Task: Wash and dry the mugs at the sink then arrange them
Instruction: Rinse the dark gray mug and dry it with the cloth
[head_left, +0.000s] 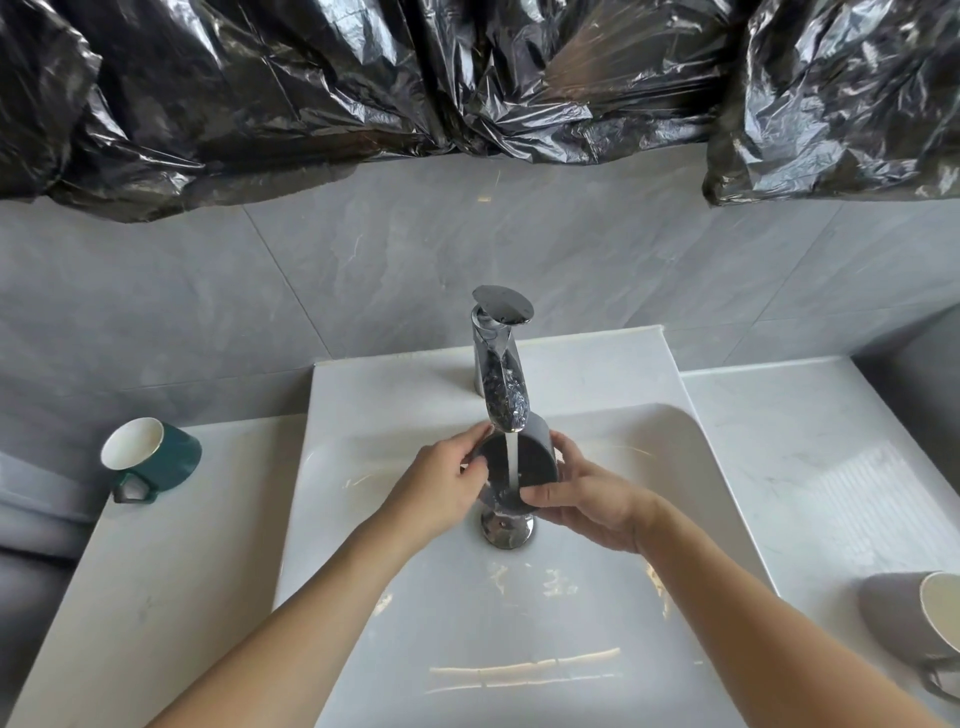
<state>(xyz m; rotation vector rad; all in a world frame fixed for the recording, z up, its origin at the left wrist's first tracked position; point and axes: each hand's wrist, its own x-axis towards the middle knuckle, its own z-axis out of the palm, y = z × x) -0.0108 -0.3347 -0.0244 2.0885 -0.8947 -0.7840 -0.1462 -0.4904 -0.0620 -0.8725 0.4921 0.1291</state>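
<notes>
Rinsing the dark mug (519, 470) under the running tap (501, 374)

Both hands grasp it over the basin (675, 467) — left hand (441, 480) on one side, right hand (587, 501) on the other. Best to turn it slowly, mouth tilted to the stream — wet glaze may slip.

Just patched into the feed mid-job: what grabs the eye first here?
Dead centre, both hands hold a dark grey mug tilted under the tap, water running into it above the drain. A green mug lies on its side on the left counter; a light grey mug lies at the right edge. Crinkled black plastic sheeting hangs above.
</notes>
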